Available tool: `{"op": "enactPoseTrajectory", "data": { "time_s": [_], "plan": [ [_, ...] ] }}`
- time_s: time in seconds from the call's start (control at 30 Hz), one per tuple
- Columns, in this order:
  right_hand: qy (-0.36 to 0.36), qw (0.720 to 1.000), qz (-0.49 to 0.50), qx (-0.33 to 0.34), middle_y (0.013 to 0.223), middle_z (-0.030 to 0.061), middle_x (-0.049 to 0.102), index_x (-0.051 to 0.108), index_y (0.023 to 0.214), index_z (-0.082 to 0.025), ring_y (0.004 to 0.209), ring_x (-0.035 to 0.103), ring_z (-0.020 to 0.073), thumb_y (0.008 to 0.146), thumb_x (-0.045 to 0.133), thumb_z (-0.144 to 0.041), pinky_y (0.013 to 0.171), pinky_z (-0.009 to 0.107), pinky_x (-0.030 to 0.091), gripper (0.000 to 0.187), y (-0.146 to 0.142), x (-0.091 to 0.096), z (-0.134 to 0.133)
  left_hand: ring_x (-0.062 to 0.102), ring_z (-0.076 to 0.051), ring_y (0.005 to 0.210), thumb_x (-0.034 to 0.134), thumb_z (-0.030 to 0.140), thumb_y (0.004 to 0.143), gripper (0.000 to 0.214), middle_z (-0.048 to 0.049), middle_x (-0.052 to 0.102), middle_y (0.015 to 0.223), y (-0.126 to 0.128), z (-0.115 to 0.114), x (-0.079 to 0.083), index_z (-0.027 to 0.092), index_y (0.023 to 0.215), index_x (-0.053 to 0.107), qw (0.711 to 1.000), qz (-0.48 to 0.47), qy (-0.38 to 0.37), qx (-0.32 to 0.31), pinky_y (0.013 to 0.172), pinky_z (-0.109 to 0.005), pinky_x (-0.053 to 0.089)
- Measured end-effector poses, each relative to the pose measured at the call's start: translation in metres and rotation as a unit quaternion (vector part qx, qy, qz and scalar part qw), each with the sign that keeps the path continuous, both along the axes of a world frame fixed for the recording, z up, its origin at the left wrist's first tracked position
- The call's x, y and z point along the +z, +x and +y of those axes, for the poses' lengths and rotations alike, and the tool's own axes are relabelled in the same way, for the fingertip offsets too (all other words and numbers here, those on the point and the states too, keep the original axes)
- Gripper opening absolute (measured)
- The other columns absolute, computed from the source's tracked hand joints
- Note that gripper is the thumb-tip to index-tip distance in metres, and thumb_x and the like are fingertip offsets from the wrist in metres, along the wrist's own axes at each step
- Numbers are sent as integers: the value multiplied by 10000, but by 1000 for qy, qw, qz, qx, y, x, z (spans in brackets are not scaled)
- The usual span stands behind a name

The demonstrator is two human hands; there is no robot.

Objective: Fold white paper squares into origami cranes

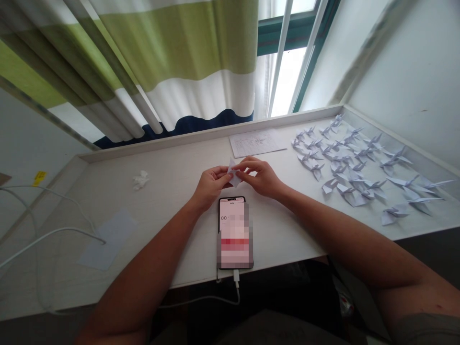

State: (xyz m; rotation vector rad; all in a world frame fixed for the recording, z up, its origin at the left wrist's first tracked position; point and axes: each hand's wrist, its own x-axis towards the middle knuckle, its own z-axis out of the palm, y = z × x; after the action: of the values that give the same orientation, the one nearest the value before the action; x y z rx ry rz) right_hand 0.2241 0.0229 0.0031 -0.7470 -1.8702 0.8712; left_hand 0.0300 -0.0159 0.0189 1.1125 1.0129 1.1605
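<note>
Between my two hands, above the phone, is a small piece of folded white paper (234,178) with a pointed top and a pointed bottom. My left hand (212,184) pinches its left side between thumb and fingers. From the other side, my right hand (261,176) has its thumb and fingertips closed on the paper. Just below the hands lies a phone (232,211) with a lit screen, partly blurred out, and a white cable (236,278) plugged into its lower end. Many folded white paper cranes (354,153) stand in a group to the right.
Behind my hands lie printed sheets (257,142). On the left are a crumpled white tissue (140,180), a flat white sheet (108,239) and white cables (53,244) crossing the desk. A raised ledge (179,138) edges the back, below a striped curtain (172,43).
</note>
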Motion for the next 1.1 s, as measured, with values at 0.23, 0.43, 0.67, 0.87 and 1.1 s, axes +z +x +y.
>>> {"op": "enactPoseTrajectory", "data": {
  "time_s": [0.23,0.43,0.67,0.87,1.1],
  "plan": [
    [-8,1000,-6,-9,951,40,729,795,929,-228,876,697,186,916,731,-271,793,375,637,79,-2,1,0,793,-241,834,960,336,690,412,-66,797,814,0,1,-3,120,996,789,1000,-9,-17,8,876,-410,628],
    [14,1000,-7,-9,963,37,718,804,873,-250,887,689,192,905,709,-227,803,386,630,104,0,2,-1,803,-248,849,913,348,753,337,-81,805,848,-1,2,1,122,972,793,999,-29,-43,-6,915,-434,635],
    [-18,1000,21,4,947,34,709,746,839,-221,896,681,195,854,663,-184,815,384,611,92,0,3,-2,806,-264,914,996,356,671,475,-109,833,910,0,-1,3,122,1035,800,999,-18,-19,-18,913,-421,630],
    [-107,992,62,-1,985,46,745,690,972,-203,922,706,197,838,775,-337,810,363,609,207,-1,-1,1,805,-267,920,974,368,709,454,-113,838,927,1,-2,4,122,1051,804,1000,1,25,2,915,-418,627],
    [-129,990,62,13,932,61,790,760,915,-185,844,723,192,818,833,-444,790,367,624,285,-3,-4,4,795,-229,858,959,338,712,434,-100,839,921,0,0,-1,115,1051,804,1000,3,27,13,879,-383,626]
  ]
}}
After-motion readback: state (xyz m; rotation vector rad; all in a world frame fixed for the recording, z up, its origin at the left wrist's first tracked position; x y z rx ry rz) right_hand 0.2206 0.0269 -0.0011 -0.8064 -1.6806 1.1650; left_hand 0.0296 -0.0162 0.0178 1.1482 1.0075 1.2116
